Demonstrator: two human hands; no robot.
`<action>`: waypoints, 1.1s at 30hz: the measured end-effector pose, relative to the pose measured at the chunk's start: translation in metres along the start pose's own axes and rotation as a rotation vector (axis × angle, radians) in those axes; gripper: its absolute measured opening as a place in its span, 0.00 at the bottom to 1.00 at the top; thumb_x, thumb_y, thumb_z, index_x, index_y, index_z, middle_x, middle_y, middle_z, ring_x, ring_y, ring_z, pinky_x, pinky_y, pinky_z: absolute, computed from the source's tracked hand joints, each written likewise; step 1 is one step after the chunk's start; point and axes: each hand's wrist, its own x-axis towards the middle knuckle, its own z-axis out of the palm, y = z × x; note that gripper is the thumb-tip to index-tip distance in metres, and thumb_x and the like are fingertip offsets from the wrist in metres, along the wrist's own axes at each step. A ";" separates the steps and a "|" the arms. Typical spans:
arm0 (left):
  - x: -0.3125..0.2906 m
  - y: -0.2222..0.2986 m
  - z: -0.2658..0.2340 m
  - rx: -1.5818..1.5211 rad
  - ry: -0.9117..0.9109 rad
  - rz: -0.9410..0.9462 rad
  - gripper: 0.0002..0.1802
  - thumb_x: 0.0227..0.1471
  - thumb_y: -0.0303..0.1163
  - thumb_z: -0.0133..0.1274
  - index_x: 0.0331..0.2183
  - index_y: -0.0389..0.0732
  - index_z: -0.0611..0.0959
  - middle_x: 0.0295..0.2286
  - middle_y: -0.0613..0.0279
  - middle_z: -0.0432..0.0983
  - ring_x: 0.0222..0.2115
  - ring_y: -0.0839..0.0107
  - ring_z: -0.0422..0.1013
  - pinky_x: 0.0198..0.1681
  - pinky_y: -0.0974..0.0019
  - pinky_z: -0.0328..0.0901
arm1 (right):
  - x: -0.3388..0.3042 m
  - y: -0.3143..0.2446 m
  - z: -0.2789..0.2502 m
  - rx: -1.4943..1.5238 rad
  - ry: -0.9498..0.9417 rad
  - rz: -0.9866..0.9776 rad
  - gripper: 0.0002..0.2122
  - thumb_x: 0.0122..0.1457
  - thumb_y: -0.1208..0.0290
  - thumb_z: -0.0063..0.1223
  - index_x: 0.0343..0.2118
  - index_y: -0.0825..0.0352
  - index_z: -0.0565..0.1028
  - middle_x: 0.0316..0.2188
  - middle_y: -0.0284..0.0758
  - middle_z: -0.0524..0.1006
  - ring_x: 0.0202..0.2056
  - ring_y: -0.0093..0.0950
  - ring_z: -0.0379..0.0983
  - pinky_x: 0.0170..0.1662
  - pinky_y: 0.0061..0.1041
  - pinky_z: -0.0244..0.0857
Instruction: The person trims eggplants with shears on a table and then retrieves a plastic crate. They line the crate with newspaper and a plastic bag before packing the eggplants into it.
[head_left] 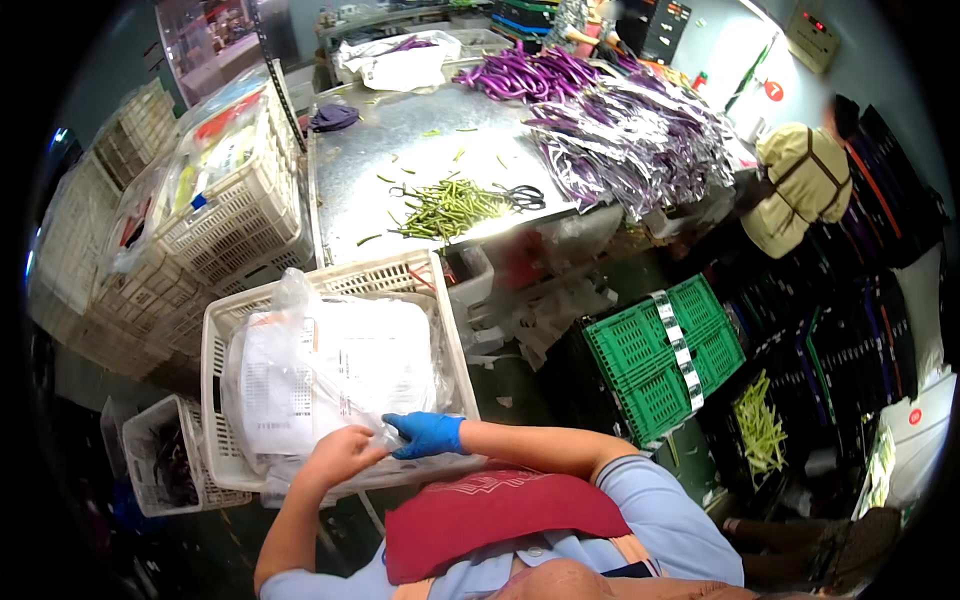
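Note:
In front of me is a white plastic crate (pixel 212 390) filled with a stack of white printed bags (pixel 385 350). Loose clear plastic film (pixel 293 300) lies over the stack and rises in a crumple at its far side. My bare left hand (pixel 345 455) pinches the film at the near edge of the crate. Beside it, almost touching, my right hand (pixel 430 435) in a blue glove is closed on the same film. The fingertips of both hands are partly hidden by the folds.
Beyond the crate, a metal table (pixel 370 150) carries green beans (pixel 450 208), black-handled scissors (pixel 525 197) and purple eggplants (pixel 530 75), many in shiny wrap. Stacked crates (pixel 235 220) stand left, green crates (pixel 665 350) right. A person (pixel 800 185) is at far right.

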 end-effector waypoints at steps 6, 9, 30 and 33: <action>-0.028 -0.033 -0.004 0.185 0.501 0.103 0.10 0.36 0.30 0.51 0.16 0.33 0.72 0.12 0.57 0.65 0.16 0.67 0.63 0.20 0.67 0.57 | -0.015 -0.005 -0.071 0.242 0.017 -0.055 0.16 0.41 0.72 0.47 0.36 0.66 0.67 0.19 0.32 0.67 0.22 0.20 0.61 0.26 0.20 0.58; -0.036 -0.083 -0.023 -0.001 0.791 -0.048 0.10 0.37 0.27 0.49 0.14 0.35 0.67 0.11 0.61 0.61 0.15 0.74 0.60 0.18 0.69 0.54 | -0.024 0.011 -0.101 0.349 -0.135 -0.067 0.07 0.42 0.75 0.46 0.27 0.66 0.72 0.15 0.28 0.65 0.19 0.16 0.59 0.21 0.16 0.55; -0.082 -0.057 -0.091 0.563 0.461 -0.340 0.13 0.40 0.31 0.44 0.34 0.41 0.72 0.37 0.49 0.65 0.40 0.59 0.61 0.45 0.60 0.54 | 0.116 -0.055 -0.060 0.288 0.012 -0.673 0.10 0.46 0.79 0.44 0.34 0.68 0.69 0.29 0.39 0.71 0.30 0.29 0.69 0.33 0.21 0.63; -0.089 -0.131 -0.075 0.854 0.571 -0.418 0.18 0.38 0.34 0.46 0.36 0.42 0.71 0.40 0.49 0.63 0.44 0.58 0.57 0.47 0.53 0.49 | 0.173 -0.077 -0.038 -0.104 0.032 -0.740 0.11 0.47 0.71 0.44 0.35 0.65 0.69 0.33 0.41 0.70 0.34 0.38 0.67 0.37 0.28 0.61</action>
